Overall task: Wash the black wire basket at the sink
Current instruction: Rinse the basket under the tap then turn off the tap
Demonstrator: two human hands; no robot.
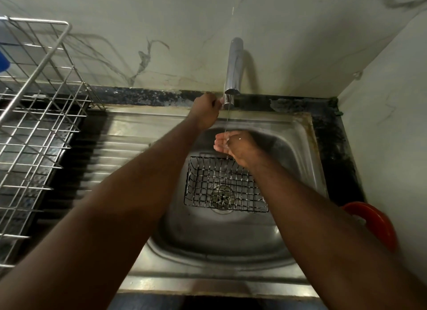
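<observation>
Sink rim (208, 284) nearest, both forearms crossing it. Black wire basket (225, 187) lies flat in the bowl over the drain, under the right hand (233, 148), whose fingers are cupped loosely together beneath a thin stream; left hand (205, 112) has its fingers curled round a hidden part low on the tap (234, 67). Risk: opened too far, water would splash off palm or wires onto the tabletop (335, 162), while the steel rack (34, 125) on the left and a red item (374, 222) on the right crowd the edges.
</observation>
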